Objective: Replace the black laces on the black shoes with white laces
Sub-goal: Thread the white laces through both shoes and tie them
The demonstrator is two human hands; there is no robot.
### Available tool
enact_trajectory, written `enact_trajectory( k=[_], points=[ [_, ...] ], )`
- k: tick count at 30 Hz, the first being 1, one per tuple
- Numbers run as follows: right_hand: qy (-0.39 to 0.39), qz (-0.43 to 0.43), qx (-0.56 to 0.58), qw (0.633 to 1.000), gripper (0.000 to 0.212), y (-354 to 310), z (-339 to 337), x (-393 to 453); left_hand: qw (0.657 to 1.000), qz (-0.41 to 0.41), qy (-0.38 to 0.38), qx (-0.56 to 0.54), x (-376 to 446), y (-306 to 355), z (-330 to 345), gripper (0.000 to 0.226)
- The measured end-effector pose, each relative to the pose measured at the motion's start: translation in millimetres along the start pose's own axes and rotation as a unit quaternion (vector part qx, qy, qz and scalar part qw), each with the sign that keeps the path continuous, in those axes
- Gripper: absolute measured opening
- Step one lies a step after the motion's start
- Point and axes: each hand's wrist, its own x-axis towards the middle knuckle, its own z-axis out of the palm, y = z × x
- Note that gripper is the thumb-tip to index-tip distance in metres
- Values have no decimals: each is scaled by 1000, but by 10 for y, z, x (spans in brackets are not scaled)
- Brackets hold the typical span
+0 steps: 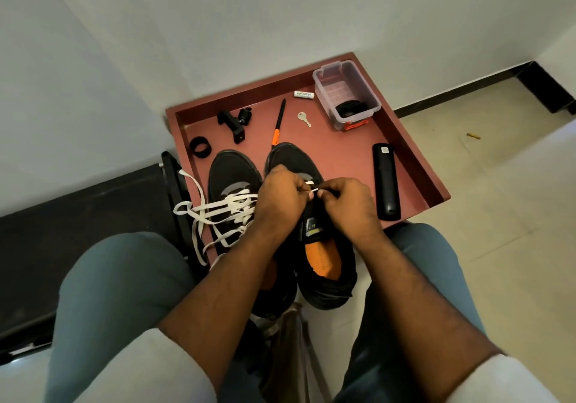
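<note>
From the head camera I looked down on a red tray (414, 165) set on the bench, and I place everything else by that tray. Two black shoes stood side by side in its near half, toes pointing to its far rim and heels hanging over its near edge. The left shoe (232, 178) already carried a white lace (218, 209) through its eyelets, with the loose ends trailing off the tray's left rim. The right shoe (324, 262) showed an orange insole. Over its tongue my left hand (279, 203) and right hand (346, 203) met, each with fingers clenched in a pinch on a short white lace end (311, 189); how far that lace was threaded I could not tell, since the hands hid the eyelets.

At the tray's far right corner sat a clear plastic box (346, 94) with something black coiled inside. A small white tube (304, 94) lay just left of the box, a key (304, 119) nearer the tray's middle, and an orange-and-black tool (278, 126) touched the right shoe's toe. A black clamp (232, 125) and a black ring (200, 147) lay towards the far left corner. A black remote (386, 181) lay along the right rim.
</note>
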Motion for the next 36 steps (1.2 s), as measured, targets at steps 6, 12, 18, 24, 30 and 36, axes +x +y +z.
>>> enact_trajectory(
  k=[6,12,18,24,30,36],
  points=[
    [-24,68,113,991,10,139,35,167,999,-5,12,39,31,4,43,15],
    [-35,76,177,981,14,196,-25,180,999,9,28,45,33,53,133,13],
    [-54,51,169,983,18,175,7,154,995,33,12,96,12,141,142,16],
    [-33,49,142,988,16,128,24,115,993,34,50,98,-17,113,178,17],
    [-52,69,242,966,13,100,68,183,990,25,69,118,-67,47,197,19],
    [154,143,292,933,16,313,-547,364,985,12,79,153,-118,-44,148,18]
  ],
)
